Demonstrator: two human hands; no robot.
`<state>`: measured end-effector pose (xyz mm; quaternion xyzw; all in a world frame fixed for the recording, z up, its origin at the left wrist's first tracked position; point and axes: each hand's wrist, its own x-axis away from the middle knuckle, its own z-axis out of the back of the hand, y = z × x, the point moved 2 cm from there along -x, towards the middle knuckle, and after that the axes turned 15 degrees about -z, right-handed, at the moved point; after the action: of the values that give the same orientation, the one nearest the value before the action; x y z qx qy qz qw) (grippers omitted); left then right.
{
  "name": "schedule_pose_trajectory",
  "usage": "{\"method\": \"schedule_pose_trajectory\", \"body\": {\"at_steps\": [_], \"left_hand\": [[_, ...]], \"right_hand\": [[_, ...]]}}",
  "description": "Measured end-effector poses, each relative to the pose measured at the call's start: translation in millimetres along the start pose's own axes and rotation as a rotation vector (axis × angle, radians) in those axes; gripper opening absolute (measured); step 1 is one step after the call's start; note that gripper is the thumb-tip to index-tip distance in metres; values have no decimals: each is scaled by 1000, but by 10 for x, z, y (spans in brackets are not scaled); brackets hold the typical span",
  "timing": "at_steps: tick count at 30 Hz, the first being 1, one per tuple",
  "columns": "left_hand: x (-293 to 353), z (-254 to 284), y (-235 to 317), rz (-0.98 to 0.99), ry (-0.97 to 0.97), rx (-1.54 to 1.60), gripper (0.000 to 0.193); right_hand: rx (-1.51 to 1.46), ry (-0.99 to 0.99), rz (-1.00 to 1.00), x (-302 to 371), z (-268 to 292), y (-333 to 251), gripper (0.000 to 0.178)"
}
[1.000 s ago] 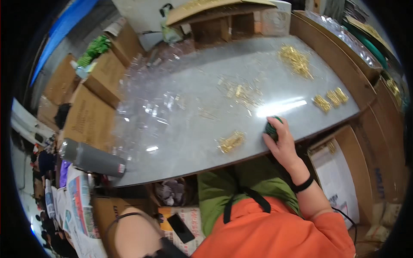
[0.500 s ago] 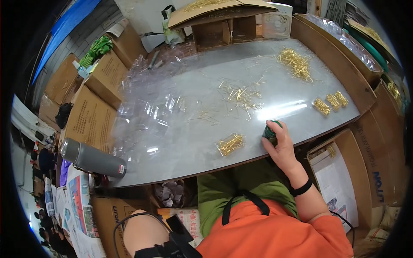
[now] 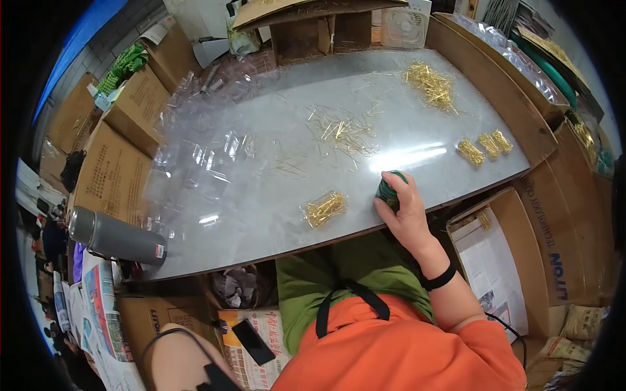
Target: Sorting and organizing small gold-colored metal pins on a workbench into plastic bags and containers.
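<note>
My right hand [image 3: 409, 212] is wrapped round a small dark green round container [image 3: 387, 193] near the table's front edge. Its fingers curl over the top and hide much of it. To the left of this hand, a bundle of gold-coloured wire pins [image 3: 325, 209] lies in clear plastic. Farther back, loose gold pins [image 3: 342, 133] are scattered on the grey tabletop [image 3: 261, 228]. Three small gold pin bundles [image 3: 488, 147] sit near the right edge. My left arm [image 3: 179, 358] shows at the lower left; its hand is out of sight.
A larger pin heap [image 3: 430, 86] lies at the back right. Clear plastic bags [image 3: 202, 137] cover the table's left side. A grey bottle [image 3: 117, 236] lies tilted at the left front corner. Cardboard boxes [image 3: 111, 173] line the left. A black phone [image 3: 254, 342] rests below the table.
The whole view has shifted, so the table's things appear farther left. My left arm has moved down and left, baring more of the phone. My right hand still grips the green container.
</note>
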<state>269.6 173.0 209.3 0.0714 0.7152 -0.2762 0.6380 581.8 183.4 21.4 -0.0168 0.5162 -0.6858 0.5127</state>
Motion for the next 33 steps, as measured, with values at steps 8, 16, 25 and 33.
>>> {"method": "schedule_pose_trajectory", "body": {"at_steps": [8, 16, 25, 33], "left_hand": [[444, -79, 531, -288, 152, -1907, 79], [1248, 171, 1101, -663, 950, -2086, 80], [1289, 389, 1100, -494, 1271, -2002, 62], [1330, 387, 1105, -534, 1279, -2227, 75]], "right_hand": [[36, 19, -7, -19, -16, 8, 59], [-54, -95, -146, 50, 97, -11, 62], [-971, -488, -113, 348, -280, -854, 76], [-515, -492, -65, 379, -207, -721, 51]]}}
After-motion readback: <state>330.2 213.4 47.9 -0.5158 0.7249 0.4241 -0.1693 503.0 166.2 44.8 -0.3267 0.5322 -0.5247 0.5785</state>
